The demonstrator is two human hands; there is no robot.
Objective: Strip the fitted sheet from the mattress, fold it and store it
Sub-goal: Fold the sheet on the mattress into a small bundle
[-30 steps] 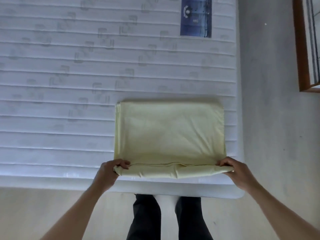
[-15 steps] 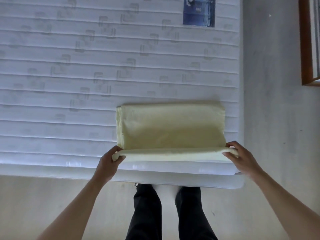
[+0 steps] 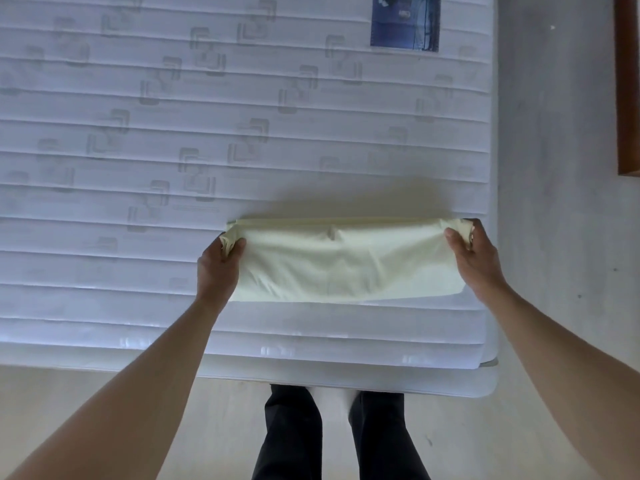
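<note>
Yellow folded sheet (image 3: 343, 263) on bare mattress (image 3: 242, 133), blue label (image 3: 404, 22) beyond

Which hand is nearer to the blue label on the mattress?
Right. The right hand grips the folded sheet end nearly straight below the blue label; the left hand has its grip on the opposite end, further left.

Both bare arms reach forward, well apart. The left hand (image 3: 218, 268) pinches the sheet (image 3: 343, 265) at its left end, thumb on top; the right hand (image 3: 476, 259) grips the right end, fingers curled over it
</note>
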